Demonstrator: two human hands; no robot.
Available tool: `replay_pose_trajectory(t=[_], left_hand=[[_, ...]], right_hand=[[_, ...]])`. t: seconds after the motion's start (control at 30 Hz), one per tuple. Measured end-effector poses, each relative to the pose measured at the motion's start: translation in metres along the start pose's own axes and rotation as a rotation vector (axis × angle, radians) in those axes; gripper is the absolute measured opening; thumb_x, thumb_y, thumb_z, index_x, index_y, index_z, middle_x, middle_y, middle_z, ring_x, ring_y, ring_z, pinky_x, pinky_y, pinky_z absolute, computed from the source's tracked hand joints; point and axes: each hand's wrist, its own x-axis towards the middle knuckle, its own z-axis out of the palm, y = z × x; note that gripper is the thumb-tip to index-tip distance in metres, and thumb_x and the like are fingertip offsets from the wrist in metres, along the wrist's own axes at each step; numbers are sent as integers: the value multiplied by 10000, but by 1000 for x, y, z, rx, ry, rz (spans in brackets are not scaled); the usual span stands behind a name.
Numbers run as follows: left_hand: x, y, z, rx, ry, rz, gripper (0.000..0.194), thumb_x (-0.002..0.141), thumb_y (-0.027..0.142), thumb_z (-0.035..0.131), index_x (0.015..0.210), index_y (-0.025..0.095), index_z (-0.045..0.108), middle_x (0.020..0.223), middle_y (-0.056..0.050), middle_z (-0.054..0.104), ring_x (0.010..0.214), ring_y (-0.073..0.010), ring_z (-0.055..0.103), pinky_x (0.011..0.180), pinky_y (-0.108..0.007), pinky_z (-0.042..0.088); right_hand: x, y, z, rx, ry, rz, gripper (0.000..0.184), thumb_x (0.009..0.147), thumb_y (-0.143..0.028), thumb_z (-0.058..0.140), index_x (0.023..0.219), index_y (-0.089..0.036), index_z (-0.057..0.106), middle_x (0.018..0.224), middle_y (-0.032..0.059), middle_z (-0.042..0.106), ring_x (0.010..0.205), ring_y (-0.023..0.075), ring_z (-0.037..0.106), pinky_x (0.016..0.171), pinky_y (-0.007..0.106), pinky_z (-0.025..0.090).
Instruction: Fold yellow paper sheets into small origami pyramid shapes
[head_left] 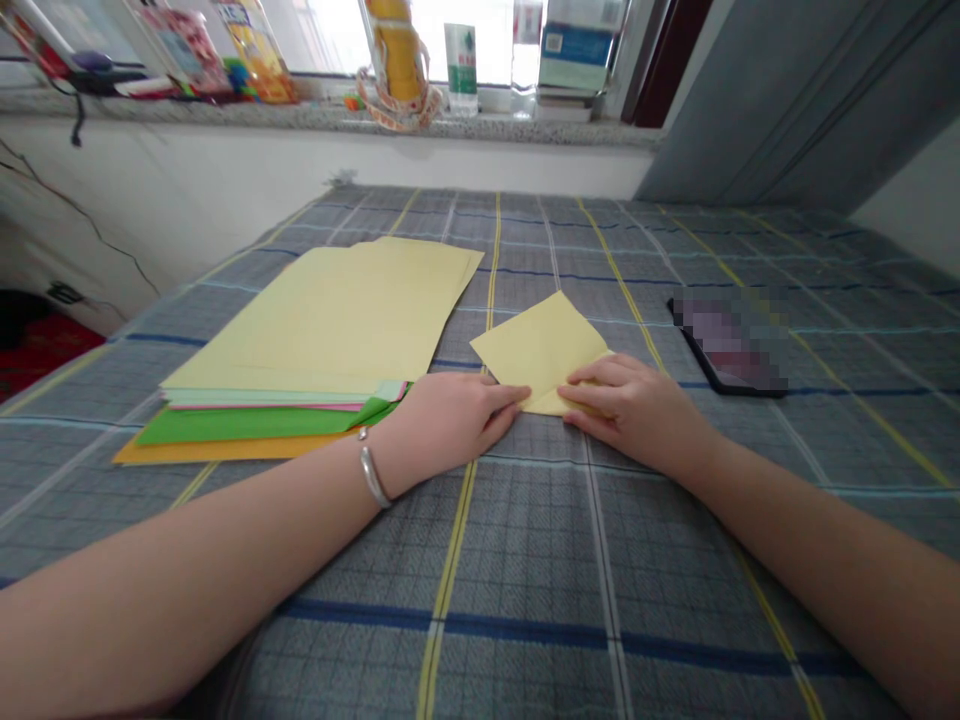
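A pale yellow sheet of paper (546, 338), partly folded, lies on the checked cloth between my two hands. My left hand (461, 415) has its index finger and thumb together at the paper's near left edge. On that wrist sits a silver bracelet (373, 475). With fingers bent, my right hand (626, 400) grips the near right edge, where a folded strip shows. Its palm side and part of the fold are hidden. Left of the sheet, close behind my left wrist, is a stack of coloured paper (322, 310), pale yellow on top, with green and orange below.
A dark phone (731, 345), its screen blurred out, lies to the right. The grey checked cloth (525, 560) covers the surface. Beyond it, a windowsill (322, 115) bears snack packets, a yellow bottle (397, 60), a white-green tube (461, 70) and boxes. A grey curtain (772, 110) hangs at right.
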Motion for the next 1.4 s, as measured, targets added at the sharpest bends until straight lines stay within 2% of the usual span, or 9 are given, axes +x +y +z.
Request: replay_pose_trajectory(t=[0.1, 0.23, 0.3, 0.4, 0.7, 1.2, 1.4], left_hand=[[2, -7, 3, -1, 74, -18, 302, 955, 338, 440, 1143, 266, 664, 868, -43, 649, 782, -182, 637, 644, -270, 478], [6, -12, 4, -54, 187, 184, 239, 937, 232, 476, 1021, 180, 694, 1058, -85, 625, 994, -198, 585, 902, -347, 484], [7, -12, 5, -116, 179, 305, 239, 940, 189, 463, 1061, 159, 667, 1139, -88, 626, 1087, -192, 560, 999, -364, 447], [6, -11, 5, -194, 109, 395, 281, 944, 159, 448, 1168, 153, 617, 1167, -87, 635, 1117, -168, 564, 1025, -335, 443], [5, -7, 1, -193, 58, 383, 306, 954, 207, 458, 1210, 156, 617, 1186, -87, 638, 1138, -172, 561, 1038, -332, 447], [4, -8, 0, -81, 51, 382, 305, 978, 224, 393, 1073, 143, 672, 1152, -73, 661, 1024, -170, 638, 957, -319, 484], [6, -4, 0, -78, 39, 362, 287, 976, 250, 393, 1002, 140, 657, 1026, -85, 666, 966, -175, 625, 912, -325, 485]], right_hand=[[-1, -2, 0, -13, 0, 12, 254, 905, -396, 542, 980, -243, 730, 1068, 66, 692, 985, 228, 579, 830, 355, 453], [-1, -2, 0, -8, -3, 21, 251, 902, -396, 545, 987, -250, 730, 1067, 66, 694, 976, 226, 585, 818, 356, 455], [-1, -1, 1, 1, 2, 22, 249, 902, -392, 545, 984, -251, 732, 1064, 69, 696, 975, 226, 586, 816, 358, 456], [-1, -1, 0, 1, 8, 16, 258, 907, -391, 535, 975, -241, 733, 1062, 70, 697, 977, 224, 584, 827, 355, 456], [-2, -1, 3, -5, 15, 22, 272, 907, -406, 529, 952, -226, 729, 1068, 73, 688, 974, 223, 577, 828, 346, 454], [-2, -2, 2, -13, -8, 56, 254, 905, -401, 533, 935, -241, 728, 1031, 70, 656, 956, 216, 566, 833, 341, 440], [-1, -1, 2, 11, -11, 73, 244, 898, -405, 544, 950, -255, 730, 1043, 66, 660, 972, 215, 571, 807, 337, 443]])
